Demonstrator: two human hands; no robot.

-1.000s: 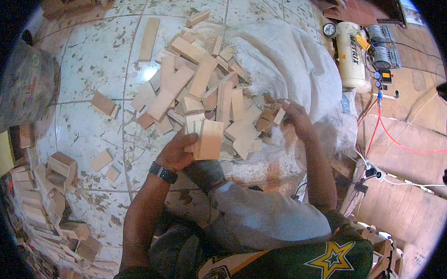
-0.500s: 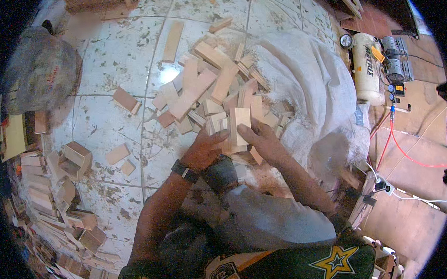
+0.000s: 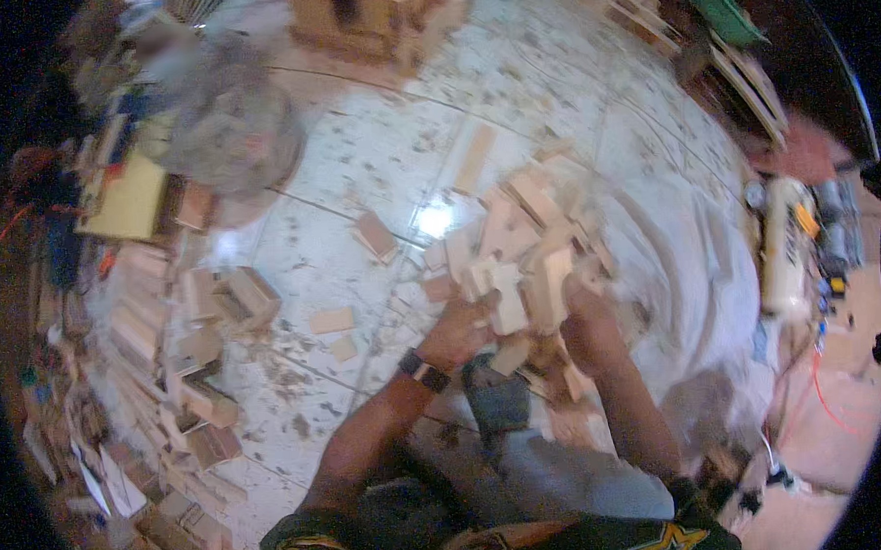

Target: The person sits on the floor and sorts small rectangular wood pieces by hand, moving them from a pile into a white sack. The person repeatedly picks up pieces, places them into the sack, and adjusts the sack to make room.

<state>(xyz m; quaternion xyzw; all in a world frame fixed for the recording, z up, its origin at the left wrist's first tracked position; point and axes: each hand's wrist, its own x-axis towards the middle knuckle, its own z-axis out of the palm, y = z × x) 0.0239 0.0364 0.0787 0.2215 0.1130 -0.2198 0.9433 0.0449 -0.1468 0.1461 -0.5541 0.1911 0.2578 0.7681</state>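
Note:
My left hand (image 3: 460, 331), with a dark watch on its wrist, is closed around pale wooden blocks (image 3: 505, 297) that stick up past the fingers. To its right, my right hand (image 3: 592, 318) is curled against a narrow wooden block (image 3: 551, 288); motion blur softens the grip, and its fingertips are partly hidden. Both hands are over a loose pile of wooden offcuts (image 3: 510, 228) on the tiled floor. A longer flat strip of wood (image 3: 475, 158) lies beyond the pile.
A white sack (image 3: 680, 240) spreads to the right of the pile. Past it stand an air compressor (image 3: 785, 250) and a red hose (image 3: 821, 386). Stacked wooden pieces (image 3: 138, 318) and box-like parts (image 3: 245, 298) line the left, below a full grey sack (image 3: 233, 137).
The view has swung left, so everything appears shifted right and more of the left side shows. My hands have moved apart, and the blocks in them are now separated.

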